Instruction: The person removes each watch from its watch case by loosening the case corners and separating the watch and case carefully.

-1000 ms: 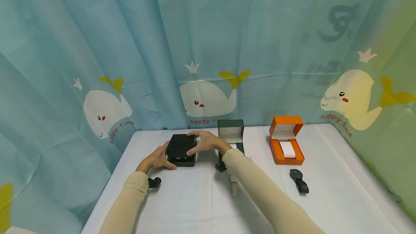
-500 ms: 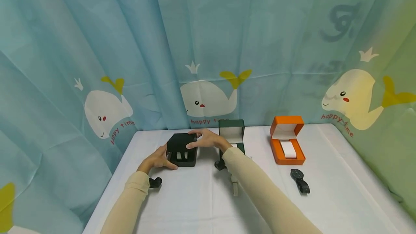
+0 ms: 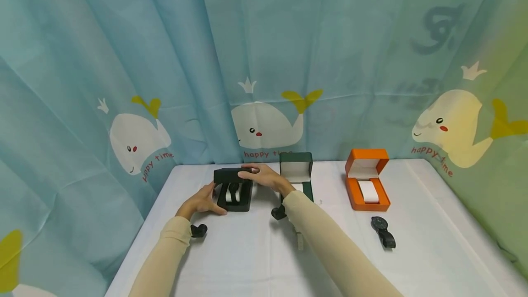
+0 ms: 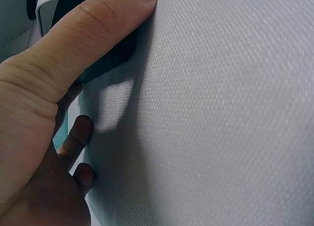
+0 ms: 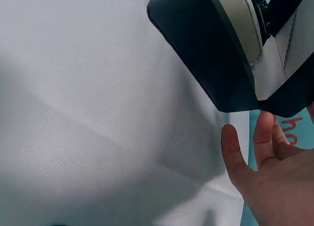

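A black watch box stands at the back left of the table, its lid raised at an angle. Inside, a dark watch sits around a pale cushion, also visible as a cushion in the right wrist view. My left hand holds the base at its left side, thumb along the front; in the left wrist view the thumb presses against the box. With thumb and fingers, my right hand grips the lid's right end. Some fingertips behind the lid are hidden.
Right of the black box stands an open green watch box, partly behind my right forearm. An open orange watch box with a white cushion is farther right. A black watch lies before it. A light-strapped watch lies beside my right sleeve.
The black box's lid has swung up and back under my right hand, from nearly closed to raised, revealing the cushion and watch. My left hand has stayed at the base.
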Motion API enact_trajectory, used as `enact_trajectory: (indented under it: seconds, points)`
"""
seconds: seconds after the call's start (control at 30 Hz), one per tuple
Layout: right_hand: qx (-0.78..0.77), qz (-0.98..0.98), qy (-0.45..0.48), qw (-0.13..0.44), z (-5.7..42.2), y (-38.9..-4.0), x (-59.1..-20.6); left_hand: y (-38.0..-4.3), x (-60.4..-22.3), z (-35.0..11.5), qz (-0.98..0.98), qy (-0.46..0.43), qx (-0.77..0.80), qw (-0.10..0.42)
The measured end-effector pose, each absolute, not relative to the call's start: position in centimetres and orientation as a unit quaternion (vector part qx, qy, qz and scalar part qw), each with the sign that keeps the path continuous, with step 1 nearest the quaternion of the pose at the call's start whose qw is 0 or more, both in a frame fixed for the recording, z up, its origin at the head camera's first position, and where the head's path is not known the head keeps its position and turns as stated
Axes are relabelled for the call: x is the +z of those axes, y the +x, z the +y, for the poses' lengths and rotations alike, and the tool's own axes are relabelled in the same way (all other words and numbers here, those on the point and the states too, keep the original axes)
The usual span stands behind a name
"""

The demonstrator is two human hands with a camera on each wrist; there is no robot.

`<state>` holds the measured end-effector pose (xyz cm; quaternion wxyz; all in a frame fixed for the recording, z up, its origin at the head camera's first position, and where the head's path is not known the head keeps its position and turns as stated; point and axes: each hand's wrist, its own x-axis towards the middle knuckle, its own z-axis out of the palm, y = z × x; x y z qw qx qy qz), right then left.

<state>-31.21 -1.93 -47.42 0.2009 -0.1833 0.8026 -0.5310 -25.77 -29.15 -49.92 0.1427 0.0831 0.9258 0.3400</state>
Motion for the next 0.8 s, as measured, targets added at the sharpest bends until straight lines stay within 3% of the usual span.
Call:
enact_trajectory:
  seconds: [0.3,0.8]
  points:
    - [-0.569,0.782,-0.124,0.224,-2.4,-31.7,-47.1,-26.0,-49.9,-29.5,0.915,0.163,0.356,0.101]
    - [-0.599,0.759,-0.014,0.256,-3.6,-32.5,-46.2,-26.1,-50.2,-29.3,0.920,0.140,0.350,0.110]
